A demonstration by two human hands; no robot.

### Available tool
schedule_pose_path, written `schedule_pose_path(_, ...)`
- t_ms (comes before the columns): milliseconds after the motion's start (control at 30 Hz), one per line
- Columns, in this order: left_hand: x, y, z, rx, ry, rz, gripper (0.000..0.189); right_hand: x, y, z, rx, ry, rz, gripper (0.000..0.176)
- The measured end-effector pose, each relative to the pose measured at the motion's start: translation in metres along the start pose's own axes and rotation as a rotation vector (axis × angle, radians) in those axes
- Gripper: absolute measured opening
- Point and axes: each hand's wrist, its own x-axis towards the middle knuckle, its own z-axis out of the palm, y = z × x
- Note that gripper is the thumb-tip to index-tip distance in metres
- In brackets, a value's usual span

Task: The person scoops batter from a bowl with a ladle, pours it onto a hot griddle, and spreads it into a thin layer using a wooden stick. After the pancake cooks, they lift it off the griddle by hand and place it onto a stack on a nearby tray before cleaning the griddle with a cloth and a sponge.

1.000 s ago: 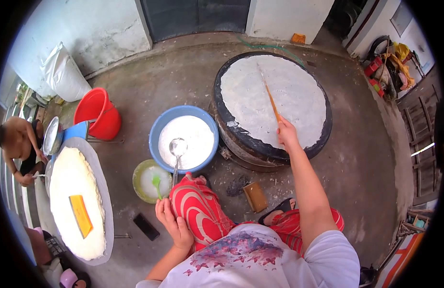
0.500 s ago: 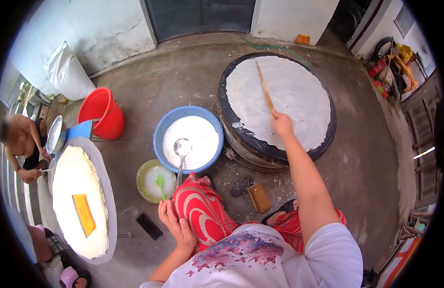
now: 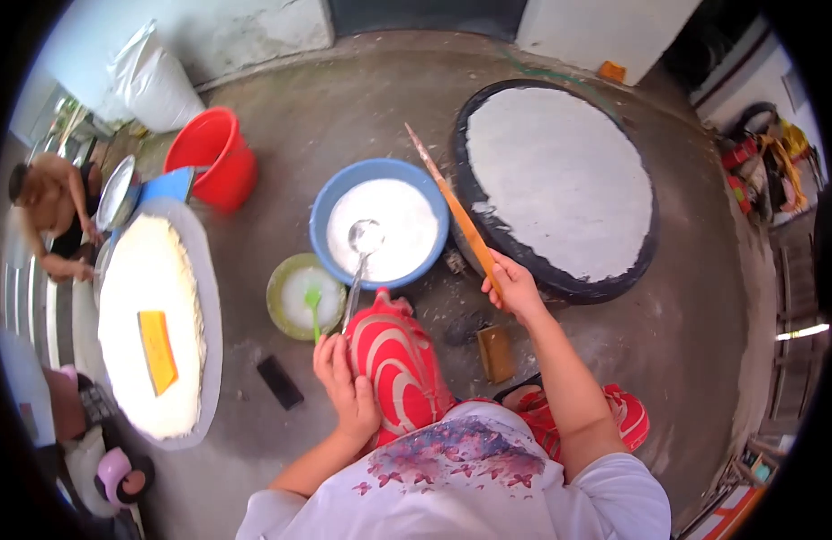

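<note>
My right hand [image 3: 513, 288] is closed round the handle of a long flat wooden spatula [image 3: 454, 209]. The blade points up and left, over the gap between the blue basin [image 3: 321, 212] and the round black griddle [image 3: 651, 256]. A thin pale sheet of batter [image 3: 560, 180] covers most of the griddle. On my left knee lies my left hand [image 3: 348, 385], fingers stretched and holding nothing. Near its fingertips are the handles of a metal ladle [image 3: 357, 286] and a green spoon [image 3: 314, 308]. The ladle's bowl sits in the white batter; the spoon stands in a green bowl [image 3: 277, 306] of whitish liquid.
A red bucket [image 3: 240, 171] and a white sack [image 3: 159, 85] stand at the back left. On the left, a round board [image 3: 209, 337] bears a pale stack with an orange scraper [image 3: 158, 351]. Another person [image 3: 56, 202] sits beyond. A phone [image 3: 280, 382] and brown block [image 3: 496, 353] lie on the floor.
My right hand has drawn the spatula off the griddle, back and left toward the basin. My left hand stays on my knee. The whole view has shifted slightly.
</note>
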Motion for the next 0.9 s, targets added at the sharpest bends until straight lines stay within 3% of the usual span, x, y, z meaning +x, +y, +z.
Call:
schedule_pose_path(200, 0.0, -0.002, -0.002, 0.006, 0.007, 0.004, 0.051, 0.051, 0.056, 0.055, 0.067, -0.105, 0.085, 0.043)
schedule_pose_path(300, -0.001, -0.003, -0.004, 0.004, -0.003, 0.005, 0.051, 0.059, 0.079, 0.07, 0.152, -0.161, 0.159, 0.064)
schedule_pose_path(467, -0.002, -0.006, -0.012, -0.036, 0.014, -0.042, 0.052, 0.047, 0.131, 0.06, -0.136, -0.118, 0.38, 0.064)
schedule_pose_path(533, 0.001, -0.017, -0.018, -0.068, 0.076, -0.083, 0.053, 0.037, 0.152, 0.042, -0.264, -0.164, 0.449, 0.053)
schedule_pose_path(667, 0.031, -0.062, -0.078, 0.55, 0.32, -0.081, 0.058, 0.004, 0.194, -0.001, -0.215, -0.164, 0.447, 0.042)
schedule_pose_path(767, 0.048, -0.125, -0.147, 0.988, 0.466, -0.233, 0.054, -0.014, 0.214, -0.02, -0.28, -0.204, 0.476, 0.039)
schedule_pose_path(833, 0.053, -0.168, -0.192, 1.173, 0.374, -0.588, 0.064, -0.031, 0.201, -0.022, -0.214, -0.109, 0.576, 0.038)
schedule_pose_path(900, 0.053, -0.197, -0.231, 1.152, 0.245, -0.896, 0.077, -0.036, 0.209, -0.023, -0.212, -0.104, 0.565, 0.037)
